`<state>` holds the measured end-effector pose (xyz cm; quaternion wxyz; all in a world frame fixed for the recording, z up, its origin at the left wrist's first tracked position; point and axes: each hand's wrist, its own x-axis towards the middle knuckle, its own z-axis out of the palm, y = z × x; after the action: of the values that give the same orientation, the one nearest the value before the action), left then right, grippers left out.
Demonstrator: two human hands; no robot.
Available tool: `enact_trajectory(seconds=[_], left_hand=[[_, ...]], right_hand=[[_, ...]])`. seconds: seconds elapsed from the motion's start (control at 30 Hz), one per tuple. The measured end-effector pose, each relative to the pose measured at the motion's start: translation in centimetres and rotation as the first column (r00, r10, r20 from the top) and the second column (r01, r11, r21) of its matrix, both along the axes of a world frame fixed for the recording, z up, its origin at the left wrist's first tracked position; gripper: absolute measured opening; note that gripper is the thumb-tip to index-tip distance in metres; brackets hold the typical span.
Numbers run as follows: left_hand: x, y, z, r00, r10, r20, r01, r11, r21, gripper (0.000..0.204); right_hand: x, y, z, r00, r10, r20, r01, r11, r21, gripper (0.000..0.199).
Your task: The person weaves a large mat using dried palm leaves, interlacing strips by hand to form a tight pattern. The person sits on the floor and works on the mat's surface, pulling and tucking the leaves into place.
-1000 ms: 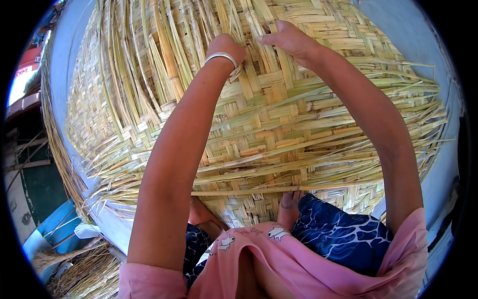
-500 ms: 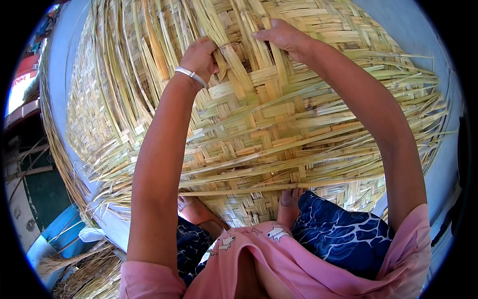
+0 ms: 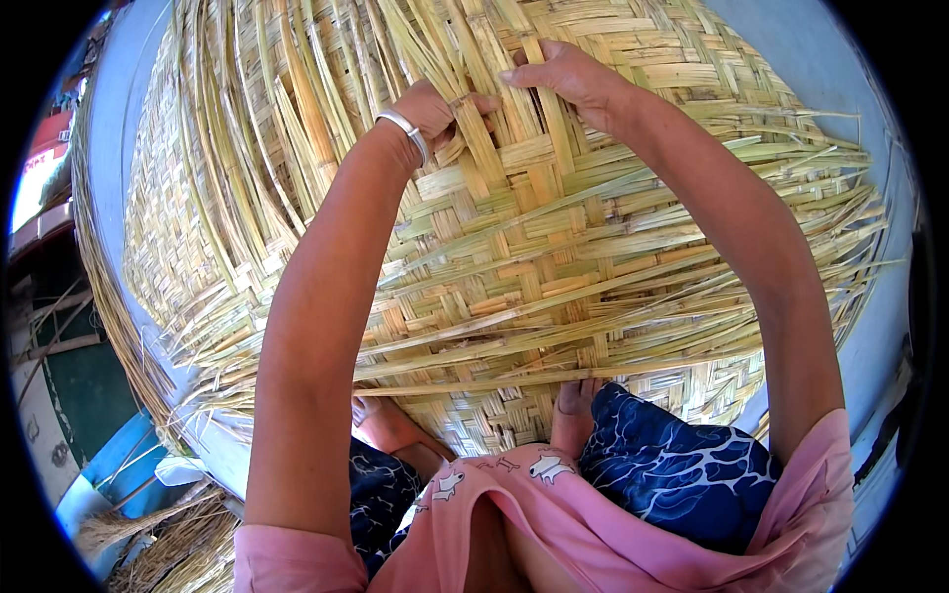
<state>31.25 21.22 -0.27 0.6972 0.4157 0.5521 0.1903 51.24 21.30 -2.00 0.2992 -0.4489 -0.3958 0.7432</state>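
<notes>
Left hand (image 3: pixel 425 109): fingers curled on flat yellow-green plant strip (image 3: pixel 481 148) at 12 o'clock, long axis 11-to-5. Right hand (image 3: pixel 578 84): thumb across second strip (image 3: pixel 557 124), grip unclear. Straw-coloured woven mat (image 3: pixel 682 64) underneath; edge, grey-blue floor (image 3: pixel 796 59) at 2. Loose strips (image 3: pixel 652 346), bare feet (image 3: pixel 571 410) at 6.

Woven mat (image 3: pixel 682 49) under left hand (image 3: pixel 430 114) and right hand (image 3: pixel 565 79). Lengthwise strips (image 3: pixel 308 99): on mat, left of left hand. Crosswise strips (image 3: pixel 633 341): on mat, between hands and feet (image 3: pixel 571 420). Straw bundle (image 3: pixel 178 544): off mat, left of left hand, nearer body.
</notes>
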Motion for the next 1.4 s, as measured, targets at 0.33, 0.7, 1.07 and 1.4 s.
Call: enact_trajectory(seconds=[0.33, 0.7, 1.07, 1.4], left_hand=[[0.7, -0.8, -1.1, 0.988, 0.154, 0.004, -0.154, 0.988, 0.004, 0.033], [-1.5, -1.2, -4.1, 0.897, 0.346, 0.277, -0.309, 0.936, -0.169, 0.028], [-1.7, 0.5, -0.7, 0.909, -0.221, 0.353, 0.259, 0.964, -0.065, 0.047], [-1.9, 1.0, -1.1, 0.936, -0.129, 0.326, 0.189, 0.969, -0.161, 0.046]], right_hand=[[-0.1, 0.4, -1.4, 0.981, -0.105, 0.161, 0.093, 0.992, 0.081, 0.041], [-0.1, 0.6, 0.3, 0.49, -0.67, 0.557, -0.137, 0.572, 0.809, 0.042], [-2.2, 1.8, 0.3, 0.94, -0.082, 0.331, -0.029, 0.948, 0.318, 0.039], [1.1, 0.0, 1.3, 0.981, -0.152, -0.122, 0.155, 0.988, 0.016, 0.024]])
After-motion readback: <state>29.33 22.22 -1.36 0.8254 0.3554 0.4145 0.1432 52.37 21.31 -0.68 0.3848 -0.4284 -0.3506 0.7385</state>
